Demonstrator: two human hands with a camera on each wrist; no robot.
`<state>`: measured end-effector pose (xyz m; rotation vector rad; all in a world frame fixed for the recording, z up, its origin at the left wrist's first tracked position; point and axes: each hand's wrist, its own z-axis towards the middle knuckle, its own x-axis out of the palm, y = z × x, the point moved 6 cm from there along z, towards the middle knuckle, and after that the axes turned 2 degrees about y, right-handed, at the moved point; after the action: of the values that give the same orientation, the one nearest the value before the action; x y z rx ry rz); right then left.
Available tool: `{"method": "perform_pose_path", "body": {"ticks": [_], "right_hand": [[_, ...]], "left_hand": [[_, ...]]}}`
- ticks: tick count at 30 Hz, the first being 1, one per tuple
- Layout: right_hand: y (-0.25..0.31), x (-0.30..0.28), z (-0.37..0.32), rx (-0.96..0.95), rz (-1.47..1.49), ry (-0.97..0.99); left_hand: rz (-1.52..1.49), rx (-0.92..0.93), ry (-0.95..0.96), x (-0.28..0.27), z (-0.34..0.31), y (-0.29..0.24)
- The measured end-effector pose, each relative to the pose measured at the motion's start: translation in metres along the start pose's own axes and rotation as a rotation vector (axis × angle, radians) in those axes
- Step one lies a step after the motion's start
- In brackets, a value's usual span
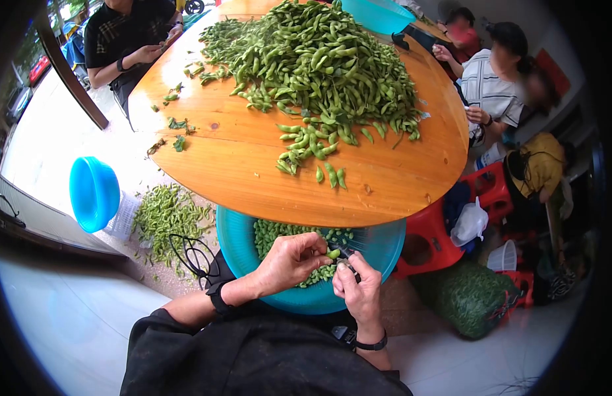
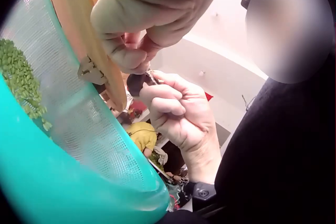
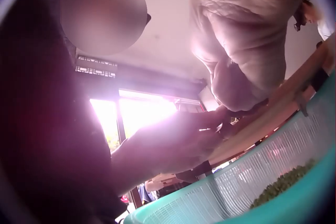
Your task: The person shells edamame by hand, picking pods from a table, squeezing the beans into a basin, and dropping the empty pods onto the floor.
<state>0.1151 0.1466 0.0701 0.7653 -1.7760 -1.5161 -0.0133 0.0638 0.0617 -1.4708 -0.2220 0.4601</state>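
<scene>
My left hand (image 1: 289, 264) pinches a green soybean pod (image 1: 333, 253) between thumb and fingertips. Close to it, the right hand (image 1: 360, 290) has its fingers curled round a small dark object (image 2: 137, 83), whose kind I cannot tell. Both hands meet over a teal basket (image 1: 233, 254) holding shelled green beans (image 1: 270, 232). In the left wrist view the fingertips of the left hand (image 2: 157, 14) come right up to those of the right hand (image 2: 181, 116). The right wrist view shows the right hand (image 3: 244, 45) from behind, with the left hand (image 3: 170, 140) beyond it.
A wooden table (image 1: 214, 158) overhangs the basket's far side and bears a large heap of pods (image 1: 319, 59). Pods and husks (image 1: 167, 214) lie on the floor at left, near a blue basin (image 1: 95, 195). Red stools (image 1: 418, 241) and a filled green net bag (image 1: 467, 297) stand right. Other people sit around the table.
</scene>
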Motion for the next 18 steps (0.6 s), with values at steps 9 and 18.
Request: {"method": "perform_pose_path", "body": {"ticks": [9, 18], "right_hand": [[-0.001, -0.004, 0.002, 0.085, 0.216, 0.163], [-0.005, -0.005, 0.005, -0.035, -0.175, 0.011]], "left_hand": [[-0.841, -0.299, 0.195, 0.012, -0.006, 0.020], [-0.783, -0.321, 0.145, 0.022, -0.011, 0.022]]}}
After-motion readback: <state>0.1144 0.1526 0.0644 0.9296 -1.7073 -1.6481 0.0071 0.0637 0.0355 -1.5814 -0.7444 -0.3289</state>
